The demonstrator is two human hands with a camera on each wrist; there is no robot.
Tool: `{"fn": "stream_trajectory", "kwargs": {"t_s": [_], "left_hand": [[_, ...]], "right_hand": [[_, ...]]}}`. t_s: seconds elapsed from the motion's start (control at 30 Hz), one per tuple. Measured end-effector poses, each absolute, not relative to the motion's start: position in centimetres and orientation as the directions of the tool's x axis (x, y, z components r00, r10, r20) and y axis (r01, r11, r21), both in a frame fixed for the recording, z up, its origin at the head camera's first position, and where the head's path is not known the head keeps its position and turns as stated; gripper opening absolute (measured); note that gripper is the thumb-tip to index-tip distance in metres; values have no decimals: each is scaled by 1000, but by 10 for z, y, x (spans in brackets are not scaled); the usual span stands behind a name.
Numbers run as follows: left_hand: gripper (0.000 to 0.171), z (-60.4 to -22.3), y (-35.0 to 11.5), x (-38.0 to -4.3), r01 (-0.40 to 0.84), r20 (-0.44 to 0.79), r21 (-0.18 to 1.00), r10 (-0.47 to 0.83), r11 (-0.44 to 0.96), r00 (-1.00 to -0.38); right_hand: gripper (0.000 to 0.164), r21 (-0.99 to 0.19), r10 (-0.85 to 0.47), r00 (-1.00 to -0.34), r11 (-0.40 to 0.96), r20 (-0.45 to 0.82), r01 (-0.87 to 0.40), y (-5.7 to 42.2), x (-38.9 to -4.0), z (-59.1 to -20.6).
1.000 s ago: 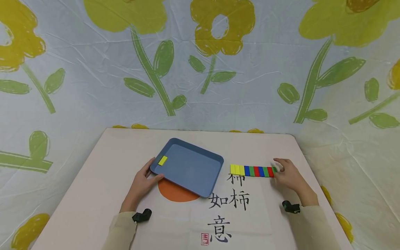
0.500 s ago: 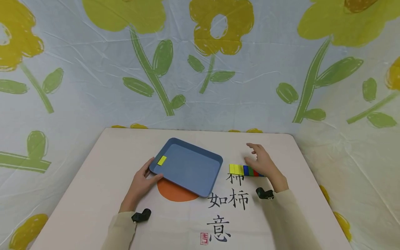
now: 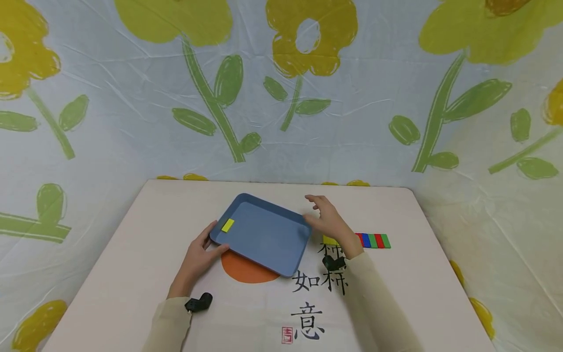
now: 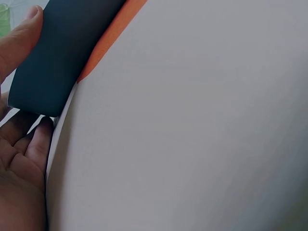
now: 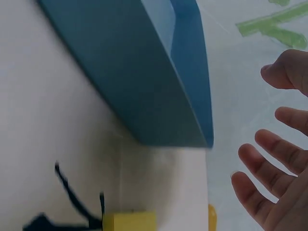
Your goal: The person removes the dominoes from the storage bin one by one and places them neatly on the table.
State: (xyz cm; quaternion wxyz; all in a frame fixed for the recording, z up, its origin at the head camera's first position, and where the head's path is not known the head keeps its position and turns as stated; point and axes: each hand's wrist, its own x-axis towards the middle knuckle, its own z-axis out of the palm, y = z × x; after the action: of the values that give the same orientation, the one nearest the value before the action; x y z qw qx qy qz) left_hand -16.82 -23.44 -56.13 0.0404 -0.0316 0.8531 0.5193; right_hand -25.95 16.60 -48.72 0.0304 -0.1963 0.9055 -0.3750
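Observation:
A blue rectangular tray (image 3: 264, 239) lies at an angle on the table, with one small yellow block (image 3: 227, 225) inside near its left end. My left hand (image 3: 197, 261) holds the tray's left corner, thumb at the front side and fingers round the end. The left wrist view shows the thumb (image 4: 21, 43) against the tray's outer wall (image 4: 62, 57). Beside the tray's right corner hovers my right hand (image 3: 329, 225), fingers spread and holding nothing. In the right wrist view its fingers (image 5: 269, 173) are apart from the tray wall (image 5: 130, 82). My right hand partly hides a row of coloured blocks (image 3: 374, 241).
The row has yellow, red, blue and green pieces; a yellow block (image 5: 130, 221) shows low in the right wrist view. Under the tray is a cloth with an orange circle (image 3: 248, 271) and black characters (image 3: 308, 322). A flowered curtain (image 3: 352, 122) hangs behind the table.
My right hand has moved left from the right end of the block row, across it, to the tray's right corner. The row's right end is uncovered again. My left hand and the tray stay put.

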Motion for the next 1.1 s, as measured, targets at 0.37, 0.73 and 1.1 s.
{"fn": "stream_trajectory", "kwargs": {"t_s": [0.37,0.73,1.1], "left_hand": [[95,-560,-237,-167,-101,-103,882,-22,460,-994],[94,-560,-238,-167,-104,-105,887,-23,450,-994],[93,-559,-234,-168,-81,-90,892,-1,445,-996]], "right_hand": [[64,-696,-469,-876,594,109,-404,109,-268,-490],[67,-711,-565,-824,562,44,-423,55,-273,-489],[61,-654,-683,-730,551,3,-518,19,-274,-499]]}}
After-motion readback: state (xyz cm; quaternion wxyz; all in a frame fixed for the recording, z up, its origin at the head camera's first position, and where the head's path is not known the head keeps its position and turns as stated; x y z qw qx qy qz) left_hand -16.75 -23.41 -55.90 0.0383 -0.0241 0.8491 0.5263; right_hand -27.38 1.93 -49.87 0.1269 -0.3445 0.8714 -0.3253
